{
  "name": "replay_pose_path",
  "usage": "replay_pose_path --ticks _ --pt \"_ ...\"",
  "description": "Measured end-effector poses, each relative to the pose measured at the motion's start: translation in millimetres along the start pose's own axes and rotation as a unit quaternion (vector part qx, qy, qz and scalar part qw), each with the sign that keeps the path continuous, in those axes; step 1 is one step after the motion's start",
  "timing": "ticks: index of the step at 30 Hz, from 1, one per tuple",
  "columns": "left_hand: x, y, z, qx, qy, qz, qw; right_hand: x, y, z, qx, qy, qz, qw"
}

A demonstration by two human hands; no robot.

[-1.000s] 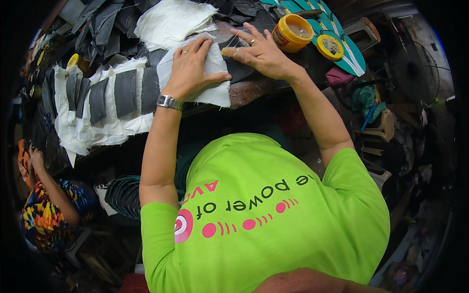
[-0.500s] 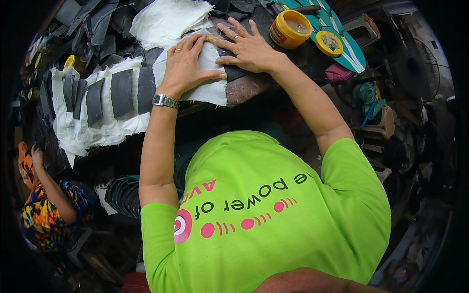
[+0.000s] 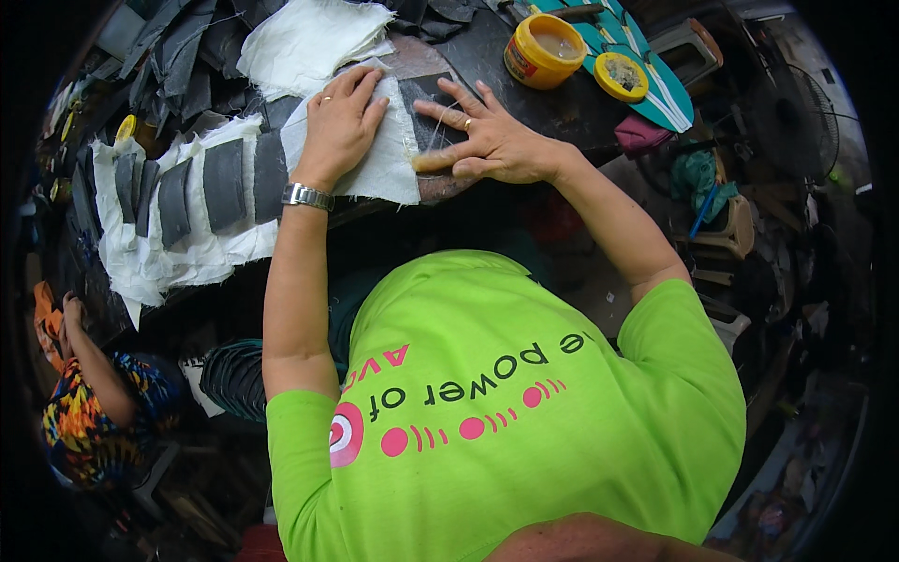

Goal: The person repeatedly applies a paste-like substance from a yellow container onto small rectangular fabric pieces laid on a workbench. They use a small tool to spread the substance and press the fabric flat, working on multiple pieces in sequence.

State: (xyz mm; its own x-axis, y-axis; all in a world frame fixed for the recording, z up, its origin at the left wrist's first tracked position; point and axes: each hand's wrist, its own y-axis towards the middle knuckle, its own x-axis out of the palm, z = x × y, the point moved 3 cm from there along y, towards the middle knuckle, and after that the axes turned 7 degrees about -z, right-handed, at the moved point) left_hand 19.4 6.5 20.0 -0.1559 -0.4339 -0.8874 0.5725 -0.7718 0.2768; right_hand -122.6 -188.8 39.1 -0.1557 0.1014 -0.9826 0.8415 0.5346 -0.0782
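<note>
Left hand [image 3: 339, 126], open and palm down, pressed flat on a white cloth piece [image 3: 389, 159] at upper centre of the frame, on a dark worktable [image 3: 487, 56]. Right hand [image 3: 487, 140], fingers spread, laid just right of it on a dark leather piece [image 3: 433, 117], thumb along the cloth's edge. Further left, dark strips [image 3: 225, 173] on white fabric; upper right, an open yellow tub [image 3: 543, 49] beside its lid [image 3: 622, 75].

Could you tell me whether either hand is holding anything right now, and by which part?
Nothing is gripped: the left hand presses flat on the white cloth sheet, and the right hand presses the dark piece beside it.
</note>
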Motion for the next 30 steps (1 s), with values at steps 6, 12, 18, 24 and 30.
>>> replay_pose_path --ticks 6,12,18,24,30 --pt "1.4 -6.9 9.8 0.009 0.057 0.036 0.998 -14.9 4.3 35.4 0.097 0.158 0.191 0.964" --pt "1.0 -6.8 9.7 -0.012 0.062 -0.009 0.998 -2.7 26.7 43.9 0.171 -0.215 0.107 0.956" --pt "-0.6 -6.9 8.6 -0.008 0.048 0.021 0.999 -1.4 24.1 52.3 0.108 -0.162 0.070 0.978" --pt "-0.3 -9.7 6.3 -0.020 0.014 0.015 1.000 -5.1 1.4 31.1 0.031 -0.116 0.034 0.992" --pt "0.6 -9.5 7.9 -0.021 0.060 0.012 0.998 -3.9 -12.0 -13.6 -0.023 -0.026 0.018 0.999"
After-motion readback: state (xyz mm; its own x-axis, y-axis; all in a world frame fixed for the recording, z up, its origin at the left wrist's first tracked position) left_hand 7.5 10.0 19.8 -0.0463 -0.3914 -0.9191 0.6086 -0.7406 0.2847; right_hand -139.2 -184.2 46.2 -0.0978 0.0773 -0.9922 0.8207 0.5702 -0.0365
